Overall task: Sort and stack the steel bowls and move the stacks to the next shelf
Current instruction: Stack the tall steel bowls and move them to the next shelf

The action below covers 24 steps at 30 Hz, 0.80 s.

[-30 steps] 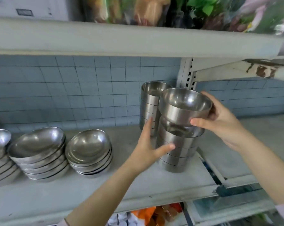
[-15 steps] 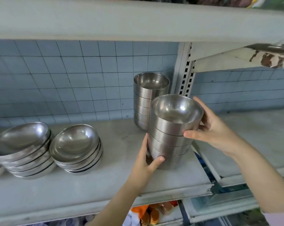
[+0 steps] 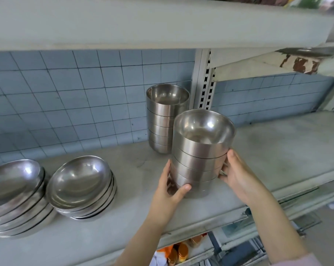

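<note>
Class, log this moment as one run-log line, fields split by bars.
left hand: grip on front bowl stack | right hand: grip opposite side | stack: on shelf | next shelf: no bowls seen

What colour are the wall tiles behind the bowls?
The wall tiles are pale blue with dark grout lines, clearest in the head view.

The bowls point(image 3: 201, 150) are bare silver steel with a brushed sheen, as are the shallow ones point(image 3: 79, 187) to the left. The wall point(image 3: 70, 104) is pale blue square tile with dark grout lines. The shelf point(image 3: 108, 223) is dull grey-white. The bracket point(image 3: 277, 62) is cream with rust-brown patches. Below the shelf, something orange point(image 3: 181, 250), maybe jars, too blurred to tell.
</note>
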Each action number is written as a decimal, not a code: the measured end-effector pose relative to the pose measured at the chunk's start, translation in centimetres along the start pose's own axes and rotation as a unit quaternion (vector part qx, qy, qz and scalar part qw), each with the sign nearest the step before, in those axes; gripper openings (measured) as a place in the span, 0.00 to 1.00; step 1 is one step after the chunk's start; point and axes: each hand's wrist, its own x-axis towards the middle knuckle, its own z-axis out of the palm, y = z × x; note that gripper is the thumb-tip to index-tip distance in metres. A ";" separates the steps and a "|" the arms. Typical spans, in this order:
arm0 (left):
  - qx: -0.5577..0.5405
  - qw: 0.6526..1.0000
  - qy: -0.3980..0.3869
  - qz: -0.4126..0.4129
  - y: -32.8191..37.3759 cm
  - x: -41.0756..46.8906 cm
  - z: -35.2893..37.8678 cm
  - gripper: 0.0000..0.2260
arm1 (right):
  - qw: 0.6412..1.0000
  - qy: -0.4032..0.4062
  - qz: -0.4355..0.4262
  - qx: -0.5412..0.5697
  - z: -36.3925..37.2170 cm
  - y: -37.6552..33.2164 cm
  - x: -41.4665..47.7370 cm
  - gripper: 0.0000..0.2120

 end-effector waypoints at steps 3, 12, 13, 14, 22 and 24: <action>-0.015 1.000 -0.005 0.007 0.0 0.0 -0.1 0.35 | 1.000 0.009 0.002 0.000 0.5 0.2 -0.3 0.43; 0.003 1.000 0.012 0.016 0.9 -0.5 0.6 0.38 | 1.000 -0.012 -0.020 -0.021 0.0 -0.6 -0.9 0.42; 0.006 1.000 0.019 0.013 1.1 -0.3 1.0 0.38 | 0.999 -0.017 -0.025 -0.025 -0.5 -0.8 -0.9 0.44; 0.009 1.000 0.026 0.012 1.3 -0.1 1.6 0.38 | 0.999 -0.022 -0.031 -0.029 -1.1 -1.1 -0.8 0.45; 0.020 0.998 0.059 0.008 3.6 3.5 13.8 0.33 | 0.997 -0.052 -0.043 -0.039 -14.3 -4.8 0.8 0.46; 0.020 0.998 0.055 0.005 3.8 4.2 17.5 0.33 | 0.997 -0.053 -0.039 -0.046 -18.0 -5.1 1.0 0.48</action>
